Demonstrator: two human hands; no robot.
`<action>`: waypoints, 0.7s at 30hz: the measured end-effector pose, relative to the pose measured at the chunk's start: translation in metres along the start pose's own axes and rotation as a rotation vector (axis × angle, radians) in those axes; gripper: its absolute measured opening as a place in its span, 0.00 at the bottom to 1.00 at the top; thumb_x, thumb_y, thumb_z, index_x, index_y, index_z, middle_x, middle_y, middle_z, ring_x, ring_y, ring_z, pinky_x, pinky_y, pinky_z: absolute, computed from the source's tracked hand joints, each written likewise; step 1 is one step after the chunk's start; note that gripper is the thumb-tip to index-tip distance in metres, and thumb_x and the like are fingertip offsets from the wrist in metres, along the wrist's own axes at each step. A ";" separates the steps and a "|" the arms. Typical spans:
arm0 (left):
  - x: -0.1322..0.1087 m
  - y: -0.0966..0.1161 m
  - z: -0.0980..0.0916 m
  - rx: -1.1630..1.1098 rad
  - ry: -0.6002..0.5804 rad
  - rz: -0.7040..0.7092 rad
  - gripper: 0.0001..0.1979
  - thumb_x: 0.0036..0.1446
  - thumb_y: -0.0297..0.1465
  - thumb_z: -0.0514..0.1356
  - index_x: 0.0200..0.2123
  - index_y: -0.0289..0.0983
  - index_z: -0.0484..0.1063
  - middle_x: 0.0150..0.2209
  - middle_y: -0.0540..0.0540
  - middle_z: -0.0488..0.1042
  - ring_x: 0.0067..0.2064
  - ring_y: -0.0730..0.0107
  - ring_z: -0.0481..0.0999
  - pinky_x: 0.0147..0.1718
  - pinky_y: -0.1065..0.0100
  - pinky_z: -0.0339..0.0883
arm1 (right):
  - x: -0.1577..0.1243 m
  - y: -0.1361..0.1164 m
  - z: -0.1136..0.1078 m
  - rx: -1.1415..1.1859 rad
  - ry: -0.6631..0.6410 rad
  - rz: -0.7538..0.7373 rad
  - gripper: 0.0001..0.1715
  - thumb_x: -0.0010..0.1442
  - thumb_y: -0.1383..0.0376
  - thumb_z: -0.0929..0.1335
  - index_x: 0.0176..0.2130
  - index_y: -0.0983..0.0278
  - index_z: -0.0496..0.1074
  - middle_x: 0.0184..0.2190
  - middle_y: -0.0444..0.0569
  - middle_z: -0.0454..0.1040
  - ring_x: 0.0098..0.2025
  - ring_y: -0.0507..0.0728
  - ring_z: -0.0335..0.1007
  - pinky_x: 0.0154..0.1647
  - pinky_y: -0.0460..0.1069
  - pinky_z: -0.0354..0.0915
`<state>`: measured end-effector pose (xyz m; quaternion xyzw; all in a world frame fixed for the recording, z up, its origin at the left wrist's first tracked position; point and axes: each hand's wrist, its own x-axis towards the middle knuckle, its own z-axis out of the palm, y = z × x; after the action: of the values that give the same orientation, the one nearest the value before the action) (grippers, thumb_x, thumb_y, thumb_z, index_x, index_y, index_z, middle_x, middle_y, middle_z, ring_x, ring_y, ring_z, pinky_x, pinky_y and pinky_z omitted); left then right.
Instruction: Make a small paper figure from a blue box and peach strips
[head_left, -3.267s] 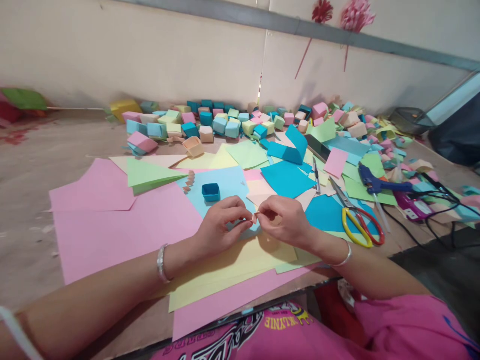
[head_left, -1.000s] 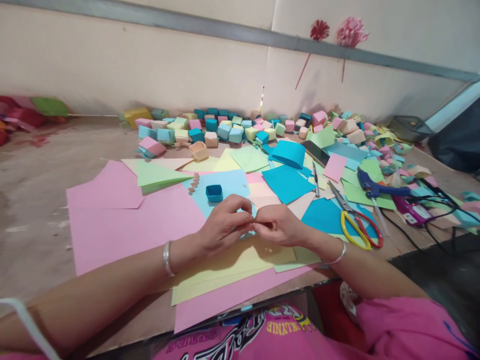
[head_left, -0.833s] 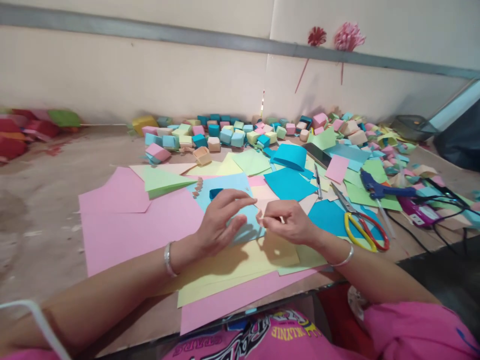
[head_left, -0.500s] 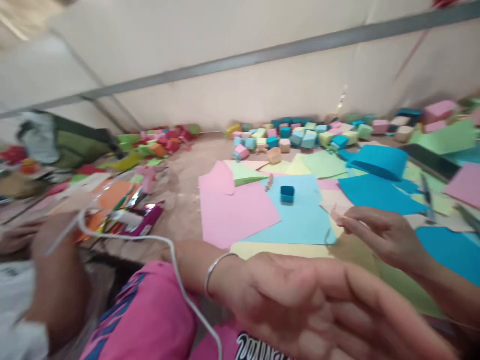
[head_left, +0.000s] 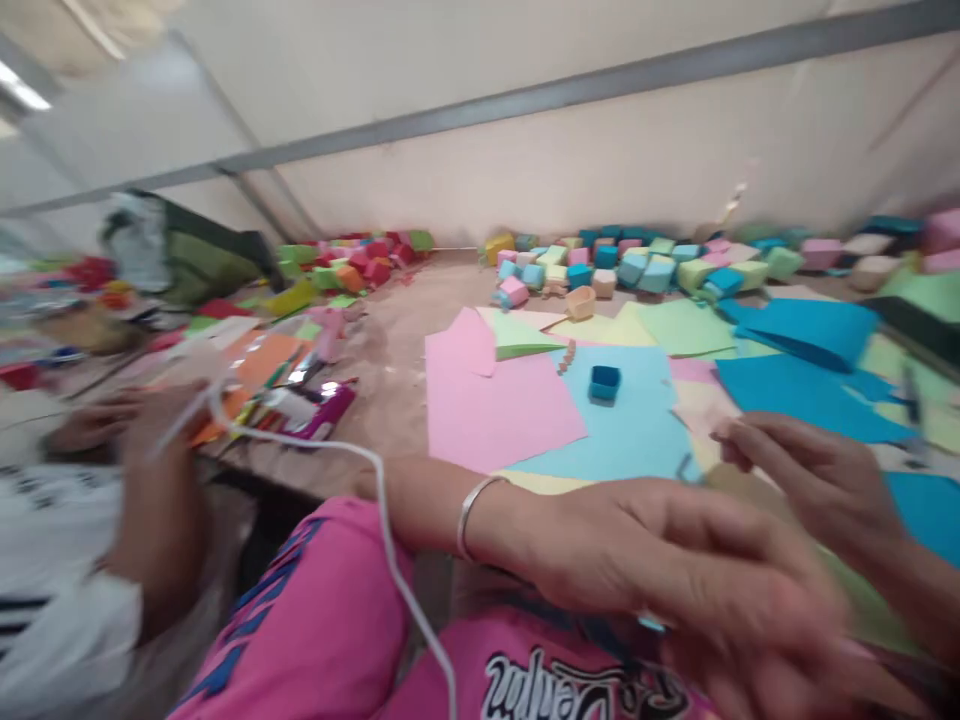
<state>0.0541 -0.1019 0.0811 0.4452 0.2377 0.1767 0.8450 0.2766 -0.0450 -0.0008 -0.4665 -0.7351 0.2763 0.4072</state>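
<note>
My left hand (head_left: 675,570) is low in front, over my pink shirt and off the table edge. Its fingers are stretched out, blurred by motion, and I see nothing in them. My right hand (head_left: 810,480) hovers over the coloured paper sheets, fingertips drawn together in a pinch; what they hold is too blurred to name. A small dark blue paper box (head_left: 604,383) stands on a light blue sheet (head_left: 637,435), beyond both hands. A large pink sheet (head_left: 495,410) lies to its left.
A row of small paper cubes (head_left: 622,265) lines the wall. Another person's hands (head_left: 97,430) and white striped sleeve (head_left: 45,600) are at the left, beside a purple glue gun (head_left: 315,410) and coloured scraps. A white cable (head_left: 375,500) crosses my lap.
My view has swung left. My left hand let go of the small piece, pulled back off the table toward my lap and opened. The right hand stayed over the sheets.
</note>
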 end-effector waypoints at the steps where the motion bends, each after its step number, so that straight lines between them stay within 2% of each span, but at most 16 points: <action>1: 0.010 -0.005 -0.007 0.008 0.056 0.043 0.23 0.39 0.51 0.69 0.22 0.37 0.71 0.21 0.51 0.69 0.22 0.75 0.68 0.20 0.73 0.65 | 0.001 0.000 0.002 0.032 0.029 0.032 0.17 0.63 0.53 0.66 0.27 0.58 0.73 0.24 0.47 0.74 0.27 0.54 0.70 0.28 0.50 0.64; 3: 0.034 -0.020 -0.026 0.109 0.333 0.082 0.22 0.50 0.47 0.66 0.19 0.36 0.66 0.17 0.54 0.62 0.20 0.80 0.60 0.18 0.76 0.56 | 0.003 0.001 0.007 0.132 0.091 0.038 0.17 0.64 0.55 0.65 0.28 0.60 0.72 0.24 0.45 0.71 0.28 0.53 0.68 0.30 0.49 0.64; 4: 0.046 -0.028 -0.036 0.132 0.429 0.073 0.22 0.54 0.47 0.62 0.19 0.36 0.66 0.17 0.53 0.63 0.19 0.80 0.60 0.18 0.75 0.54 | 0.004 0.002 0.009 0.200 0.128 0.021 0.15 0.65 0.57 0.65 0.31 0.61 0.73 0.24 0.44 0.70 0.28 0.52 0.67 0.30 0.48 0.64; 5: 0.057 -0.035 -0.045 0.129 0.478 0.064 0.23 0.58 0.47 0.59 0.21 0.35 0.67 0.17 0.53 0.63 0.20 0.80 0.59 0.18 0.75 0.53 | 0.006 0.003 0.010 0.263 0.155 -0.009 0.13 0.65 0.58 0.65 0.33 0.61 0.73 0.25 0.43 0.71 0.28 0.52 0.66 0.30 0.48 0.64; 7: 0.073 -0.041 -0.060 0.058 0.509 0.116 0.20 0.58 0.46 0.60 0.27 0.35 0.70 0.21 0.51 0.67 0.21 0.80 0.61 0.18 0.74 0.53 | 0.009 0.004 0.012 0.332 0.160 -0.059 0.11 0.66 0.60 0.64 0.35 0.61 0.73 0.26 0.43 0.71 0.28 0.51 0.66 0.31 0.47 0.64; 10: 0.079 -0.038 -0.070 -0.103 0.443 0.191 0.15 0.53 0.41 0.66 0.36 0.35 0.74 0.28 0.48 0.70 0.25 0.80 0.64 0.20 0.75 0.56 | 0.009 0.001 0.013 0.281 0.074 -0.165 0.12 0.67 0.62 0.63 0.34 0.62 0.73 0.28 0.45 0.72 0.30 0.51 0.67 0.32 0.47 0.64; 12: 0.077 -0.034 -0.072 -0.136 0.397 0.199 0.14 0.52 0.39 0.68 0.36 0.35 0.74 0.29 0.48 0.70 0.26 0.79 0.64 0.21 0.74 0.57 | 0.009 -0.002 0.013 0.190 0.024 -0.258 0.12 0.67 0.63 0.63 0.34 0.62 0.72 0.28 0.45 0.73 0.32 0.52 0.68 0.34 0.47 0.64; 15: 0.075 -0.032 -0.073 -0.129 0.404 0.198 0.13 0.49 0.37 0.70 0.33 0.36 0.74 0.29 0.49 0.70 0.27 0.79 0.64 0.22 0.74 0.57 | 0.009 0.000 0.014 0.032 0.006 -0.355 0.12 0.67 0.63 0.63 0.34 0.63 0.72 0.28 0.46 0.73 0.31 0.52 0.68 0.33 0.47 0.63; 18: 0.076 -0.033 -0.077 -0.116 0.431 0.210 0.12 0.48 0.36 0.70 0.32 0.37 0.73 0.30 0.50 0.72 0.27 0.79 0.63 0.24 0.73 0.59 | 0.010 0.006 0.016 -0.118 -0.031 -0.402 0.11 0.66 0.64 0.62 0.33 0.63 0.70 0.25 0.46 0.71 0.29 0.52 0.65 0.31 0.48 0.61; 21: 0.075 -0.031 -0.080 -0.010 0.454 0.253 0.10 0.51 0.36 0.68 0.32 0.37 0.73 0.32 0.48 0.73 0.30 0.77 0.67 0.27 0.72 0.62 | 0.011 0.011 0.016 -0.122 -0.072 -0.379 0.10 0.65 0.67 0.61 0.35 0.64 0.70 0.27 0.48 0.72 0.30 0.53 0.67 0.32 0.48 0.62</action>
<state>0.0739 -0.0266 -0.0030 0.4160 0.3627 0.3775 0.7436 0.2652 -0.0307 -0.0139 -0.3332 -0.8392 0.1661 0.3963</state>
